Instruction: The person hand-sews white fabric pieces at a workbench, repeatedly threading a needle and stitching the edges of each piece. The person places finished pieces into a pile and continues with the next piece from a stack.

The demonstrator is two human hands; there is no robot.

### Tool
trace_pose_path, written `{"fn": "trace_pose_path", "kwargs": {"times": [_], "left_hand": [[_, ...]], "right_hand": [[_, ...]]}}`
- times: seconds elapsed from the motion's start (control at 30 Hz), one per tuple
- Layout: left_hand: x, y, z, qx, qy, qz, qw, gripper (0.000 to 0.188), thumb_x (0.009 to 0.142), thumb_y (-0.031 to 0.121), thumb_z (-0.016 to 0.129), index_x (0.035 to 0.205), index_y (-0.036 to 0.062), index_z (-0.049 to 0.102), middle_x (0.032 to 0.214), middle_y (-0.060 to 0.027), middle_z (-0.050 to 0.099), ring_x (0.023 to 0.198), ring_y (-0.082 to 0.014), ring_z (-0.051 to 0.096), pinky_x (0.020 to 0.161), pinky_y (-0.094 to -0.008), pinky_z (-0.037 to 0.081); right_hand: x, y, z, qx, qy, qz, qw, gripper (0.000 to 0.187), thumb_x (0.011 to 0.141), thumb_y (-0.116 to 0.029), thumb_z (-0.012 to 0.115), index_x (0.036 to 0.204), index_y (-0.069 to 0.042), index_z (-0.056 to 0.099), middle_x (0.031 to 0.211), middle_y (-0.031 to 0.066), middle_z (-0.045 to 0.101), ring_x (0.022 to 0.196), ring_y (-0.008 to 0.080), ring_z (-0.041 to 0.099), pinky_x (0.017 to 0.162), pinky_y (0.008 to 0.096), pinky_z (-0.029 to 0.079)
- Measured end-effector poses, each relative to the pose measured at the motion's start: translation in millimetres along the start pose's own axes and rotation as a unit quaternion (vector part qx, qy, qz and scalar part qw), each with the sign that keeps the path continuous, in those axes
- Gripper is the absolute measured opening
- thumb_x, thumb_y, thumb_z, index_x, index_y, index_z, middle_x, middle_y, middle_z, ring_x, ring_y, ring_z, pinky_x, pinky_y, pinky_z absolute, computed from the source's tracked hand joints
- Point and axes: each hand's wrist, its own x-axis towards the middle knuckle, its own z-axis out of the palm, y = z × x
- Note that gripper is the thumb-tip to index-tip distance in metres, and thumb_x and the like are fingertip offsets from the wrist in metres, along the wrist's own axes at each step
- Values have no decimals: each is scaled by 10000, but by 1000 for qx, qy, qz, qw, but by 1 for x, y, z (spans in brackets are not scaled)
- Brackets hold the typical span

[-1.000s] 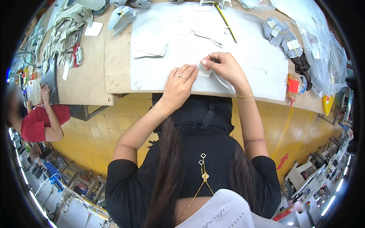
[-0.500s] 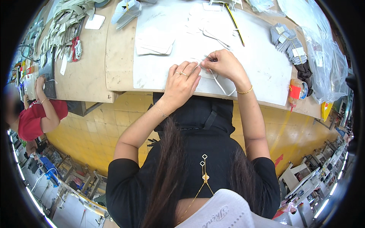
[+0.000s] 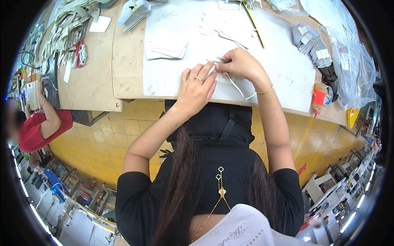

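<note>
My left hand [image 3: 197, 84] rests on the white sheet [image 3: 279, 78] with its fingers stretched out, pressing at the edge of a pale flat piece [image 3: 225, 79]. The piece is hard to tell from the sheet. Just right of those fingertips, my right hand [image 3: 243, 65] is closed in a pinch on a thin, pointed metal tool [image 3: 222, 60], like tweezers; most of it is hidden by the fingers. A narrow white strip [image 3: 234, 85] curves from under my right fingers toward the table's near edge.
White flat pieces [image 3: 164, 47] are stacked left of my hands. Beyond them lie more white pieces [image 3: 213, 22] and a yellow-black pencil [image 3: 254, 26]. Grey bundles [image 3: 312, 45], an orange-labelled bottle [image 3: 319, 98] and clear plastic [image 3: 349, 65] stand right. A co-worker in red [image 3: 45, 127] is at left.
My right hand has lifted slightly up and away from the left fingertips, and the metal tool's tip now shows farther left. My left hand stays nearly in place.
</note>
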Motion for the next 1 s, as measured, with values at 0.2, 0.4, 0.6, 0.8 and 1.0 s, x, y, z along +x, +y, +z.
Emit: {"fn": "trace_pose_path", "kwargs": {"times": [0.2,0.4,0.6,0.8,1.0], "left_hand": [[6,-4,-6,15,-26,18,999,313,875,182,736,1161,76,668,1357,-86,620,1186,-276,559,1005,-440,410],[9,-1,-5,19,-25,0,1000,429,866,194,734,1264,66,637,1330,-89,631,1181,-286,554,1011,-428,409],[11,3,-3,54,-31,0,998,525,867,213,716,1361,67,612,1315,-92,638,1181,-283,547,1015,-423,405],[12,4,-2,75,-40,5,996,513,872,215,702,1364,90,623,1322,-95,636,1194,-284,538,1015,-425,402],[13,5,-4,100,-54,18,993,502,865,228,712,1355,154,630,1319,-107,632,1190,-298,539,1009,-444,405]], "right_hand": [[-25,13,2,31,66,-5,997,287,847,-289,747,762,-15,764,636,77,692,597,163,619,620,318,497],[-63,33,5,88,116,74,987,321,880,-317,742,805,-7,776,668,92,713,626,164,643,641,316,503],[-60,36,7,68,113,90,987,309,897,-318,760,821,-19,747,597,16,635,523,71,501,516,259,404],[-57,39,7,51,125,80,988,323,854,-307,741,716,-15,752,583,73,670,537,173,613,578,321,492],[-54,39,6,43,125,71,989,314,846,-298,741,707,-16,740,574,68,664,519,164,603,568,310,489]]}}
